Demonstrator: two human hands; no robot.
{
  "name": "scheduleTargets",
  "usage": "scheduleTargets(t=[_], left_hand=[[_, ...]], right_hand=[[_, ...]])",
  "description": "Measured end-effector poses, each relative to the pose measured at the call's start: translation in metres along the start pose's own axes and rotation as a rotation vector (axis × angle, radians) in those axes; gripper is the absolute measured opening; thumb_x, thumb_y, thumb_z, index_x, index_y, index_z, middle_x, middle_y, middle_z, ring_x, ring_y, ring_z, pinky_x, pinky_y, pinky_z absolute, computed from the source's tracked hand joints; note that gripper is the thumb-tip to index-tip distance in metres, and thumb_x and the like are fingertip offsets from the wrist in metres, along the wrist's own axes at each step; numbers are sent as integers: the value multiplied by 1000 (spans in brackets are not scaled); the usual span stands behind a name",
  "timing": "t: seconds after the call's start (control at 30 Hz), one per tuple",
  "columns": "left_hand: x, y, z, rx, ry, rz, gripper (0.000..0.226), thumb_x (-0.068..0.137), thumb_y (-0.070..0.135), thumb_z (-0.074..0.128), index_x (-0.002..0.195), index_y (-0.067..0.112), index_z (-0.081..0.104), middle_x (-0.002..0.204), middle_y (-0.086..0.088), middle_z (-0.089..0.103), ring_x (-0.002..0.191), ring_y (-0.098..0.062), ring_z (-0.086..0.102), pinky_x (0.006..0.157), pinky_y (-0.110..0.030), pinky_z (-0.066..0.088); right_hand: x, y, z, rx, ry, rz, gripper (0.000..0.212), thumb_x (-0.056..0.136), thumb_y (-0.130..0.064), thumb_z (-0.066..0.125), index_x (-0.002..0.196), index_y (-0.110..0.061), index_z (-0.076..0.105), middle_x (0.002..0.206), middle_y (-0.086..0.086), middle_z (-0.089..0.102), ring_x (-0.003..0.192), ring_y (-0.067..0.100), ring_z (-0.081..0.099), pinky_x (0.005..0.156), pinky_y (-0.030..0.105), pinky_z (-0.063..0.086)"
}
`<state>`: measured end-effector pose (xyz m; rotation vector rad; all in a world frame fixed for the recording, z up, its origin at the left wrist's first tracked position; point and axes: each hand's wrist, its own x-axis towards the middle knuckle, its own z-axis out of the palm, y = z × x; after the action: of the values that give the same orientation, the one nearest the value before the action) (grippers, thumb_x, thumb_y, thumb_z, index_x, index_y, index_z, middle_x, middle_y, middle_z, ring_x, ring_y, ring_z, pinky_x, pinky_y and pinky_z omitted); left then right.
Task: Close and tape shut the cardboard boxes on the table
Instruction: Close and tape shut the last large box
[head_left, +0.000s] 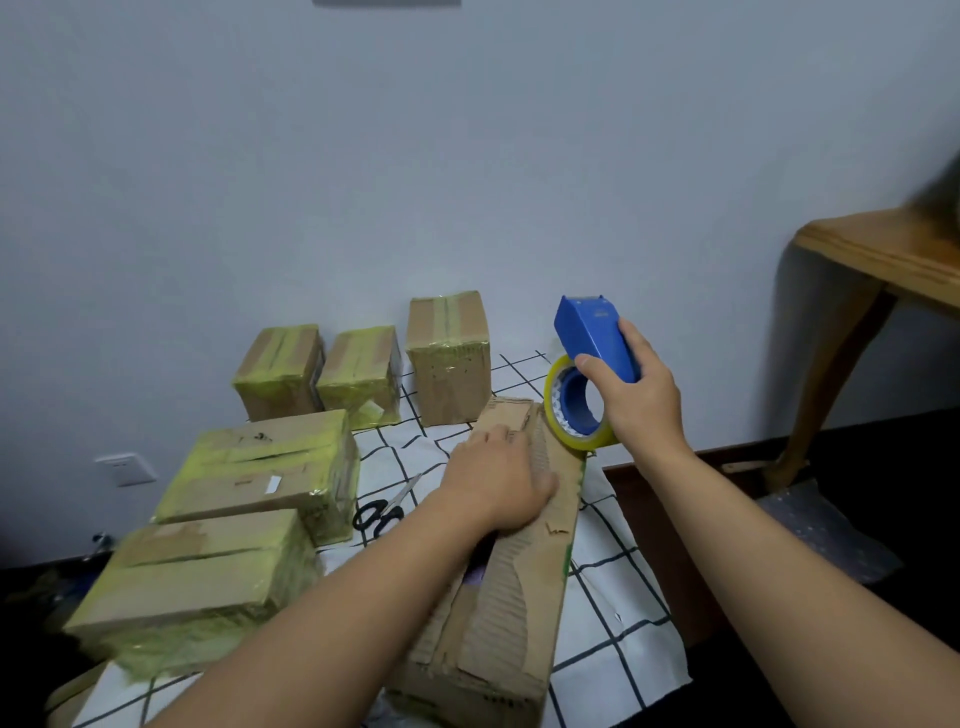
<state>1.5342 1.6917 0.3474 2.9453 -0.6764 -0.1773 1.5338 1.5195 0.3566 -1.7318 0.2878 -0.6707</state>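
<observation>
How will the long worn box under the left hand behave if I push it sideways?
The long box probably slides rather than tips: it lies flat on the checked cloth. Its torn, peeled top looks soft, so it may dent. The cloth could bunch.

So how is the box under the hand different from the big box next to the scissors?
The long box under the left hand is bare torn cardboard with its top flaps not yet taped; the big box beside the scissors is wrapped in yellowish tape and sealed. The long box is narrow, the big box broader. Both are brown cardboard on the checked cloth.
</observation>
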Motion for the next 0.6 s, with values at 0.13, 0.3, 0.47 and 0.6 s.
scheduleTargets(t=[0.13, 0.3, 0.47, 0.6], left_hand=[[-20, 17, 6, 64, -122, -117, 116, 70, 93, 38, 156, 32, -11, 165, -3, -11, 150, -38, -4, 111, -72, 4], [-46, 24, 4, 84, -171, -222, 130, 64, 91, 51, 152, 30, -23, 164, -3, -15, 147, -46, 3, 110, -72, 15], [-60, 5, 3, -73, -248, -332, 131, 53, 96, 50, 154, 39, -10, 163, -1, -19, 147, -50, 0, 113, -65, 20], [-64, -3, -2, -184, -207, -333, 120, 56, 88, 56, 153, 46, 0, 164, -2, -12, 146, -45, 11, 115, -59, 23]], right_hand=[[-3, -3, -1, -33, -3, 6, 72, 85, -43, 74, 149, -36, 41, 126, -17, 49, 112, 12, 52, 98, 36, 49], [-9, -6, -5, -92, -30, -15, 73, 86, -45, 72, 151, -36, 37, 122, -16, 48, 110, 13, 52, 98, 41, 51], [-21, -17, -5, -114, -63, -35, 76, 85, -47, 72, 151, -37, 37, 120, -15, 48, 109, 13, 51, 97, 42, 51], [-36, -26, -9, -89, -89, -76, 76, 85, -48, 73, 151, -36, 37, 122, -15, 47, 110, 14, 51, 96, 43, 52]])
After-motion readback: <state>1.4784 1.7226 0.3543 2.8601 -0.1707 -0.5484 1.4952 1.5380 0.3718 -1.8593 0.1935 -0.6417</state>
